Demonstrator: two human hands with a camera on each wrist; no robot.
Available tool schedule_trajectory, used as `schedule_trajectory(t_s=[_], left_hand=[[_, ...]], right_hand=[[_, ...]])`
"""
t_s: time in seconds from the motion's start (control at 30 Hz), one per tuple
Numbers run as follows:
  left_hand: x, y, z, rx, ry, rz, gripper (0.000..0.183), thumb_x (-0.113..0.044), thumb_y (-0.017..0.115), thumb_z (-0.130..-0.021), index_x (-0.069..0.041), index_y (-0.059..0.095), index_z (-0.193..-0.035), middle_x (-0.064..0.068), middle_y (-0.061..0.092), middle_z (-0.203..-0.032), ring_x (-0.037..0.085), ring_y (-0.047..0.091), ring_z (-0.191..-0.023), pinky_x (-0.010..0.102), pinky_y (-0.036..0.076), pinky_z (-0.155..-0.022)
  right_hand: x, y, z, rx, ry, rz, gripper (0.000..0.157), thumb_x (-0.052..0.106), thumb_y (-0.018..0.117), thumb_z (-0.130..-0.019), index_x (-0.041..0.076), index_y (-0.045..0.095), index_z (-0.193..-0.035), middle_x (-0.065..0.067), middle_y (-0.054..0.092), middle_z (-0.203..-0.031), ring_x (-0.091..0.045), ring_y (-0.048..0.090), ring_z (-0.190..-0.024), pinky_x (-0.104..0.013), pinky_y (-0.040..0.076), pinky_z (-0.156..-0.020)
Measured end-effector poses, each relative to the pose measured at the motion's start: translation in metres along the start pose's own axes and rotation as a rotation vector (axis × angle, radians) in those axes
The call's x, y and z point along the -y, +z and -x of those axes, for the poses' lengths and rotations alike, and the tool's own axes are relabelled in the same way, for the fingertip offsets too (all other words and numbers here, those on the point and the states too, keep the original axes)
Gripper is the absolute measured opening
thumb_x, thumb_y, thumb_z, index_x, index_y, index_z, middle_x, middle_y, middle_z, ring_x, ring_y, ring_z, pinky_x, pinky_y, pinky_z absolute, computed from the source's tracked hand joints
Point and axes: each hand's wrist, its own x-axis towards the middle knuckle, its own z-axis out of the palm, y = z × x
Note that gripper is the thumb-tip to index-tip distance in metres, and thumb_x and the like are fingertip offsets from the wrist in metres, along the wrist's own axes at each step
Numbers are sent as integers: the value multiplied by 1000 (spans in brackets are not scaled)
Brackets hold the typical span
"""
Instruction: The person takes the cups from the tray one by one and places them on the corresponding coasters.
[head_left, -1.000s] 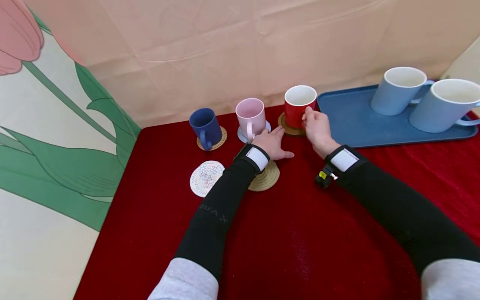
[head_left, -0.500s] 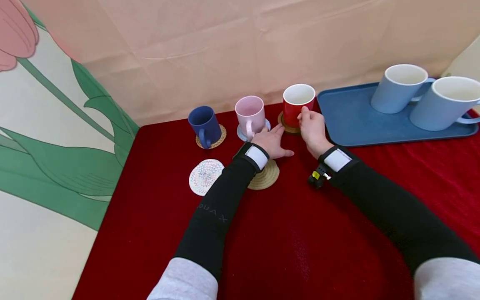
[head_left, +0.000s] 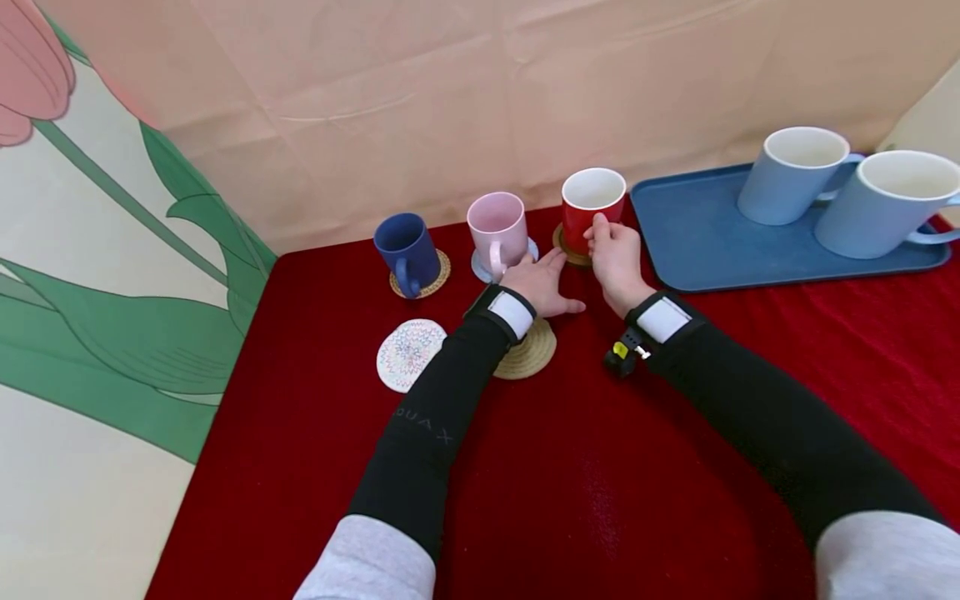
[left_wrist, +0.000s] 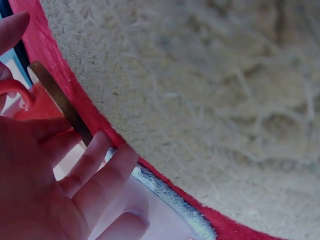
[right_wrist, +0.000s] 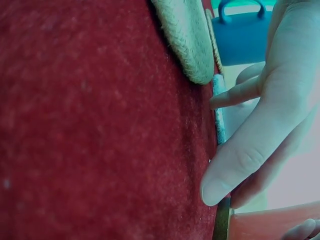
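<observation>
A red mug [head_left: 579, 223], white inside, stands on a round brown coaster [head_left: 560, 239] at the back of the table. My right hand [head_left: 618, 260] pinches its handle, which the fingers mostly hide in the head view; the left wrist view shows the red handle [left_wrist: 19, 90] between them. My left hand [head_left: 542, 285] lies low in front with straight, spread fingers, fingertips right at the brown coaster's edge. Beside its fingers stands a pink mug [head_left: 498, 221] on a pale blue woven coaster [head_left: 532, 248]. Under the left wrist lies a beige woven coaster [head_left: 528, 358], partly hidden.
A dark blue mug [head_left: 405, 243] stands on a tan woven coaster [head_left: 444, 275] at the back left. A white patterned coaster [head_left: 405, 357] lies before it. On the right, a blue tray [head_left: 697, 229] bears two light blue mugs [head_left: 783, 183]. A cloth-covered wall rises behind.
My right hand and wrist have swung a little left, turning the red mug's handle slightly toward the front. The left hand has kept its place by the coaster.
</observation>
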Motion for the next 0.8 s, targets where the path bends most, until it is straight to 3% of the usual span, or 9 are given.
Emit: schedule_trajectory(t_s=[0.6,0.8], left_hand=[[-2,-1,-1,16,-6,-1,90,-67,54,-94,-21,22,-164,-6,16,-170,28,31,-147,40,36,-115],[-1,1,-2,9,-2,8,90,-67,55,-93,-21,23,-164,-6,16,-170,28,32,-146,39,37,-114]], right_hand=[[-3,-3,-2,-1,-4,-2,41,37,41,-110,2,61,-100,8,52,-71,-18,48,-79,-22,40,-71],[-6,-4,-4,-3,-12,-22,40,36,44,-110,5,65,-96,7,59,-72,-15,54,-79,-28,47,-84]])
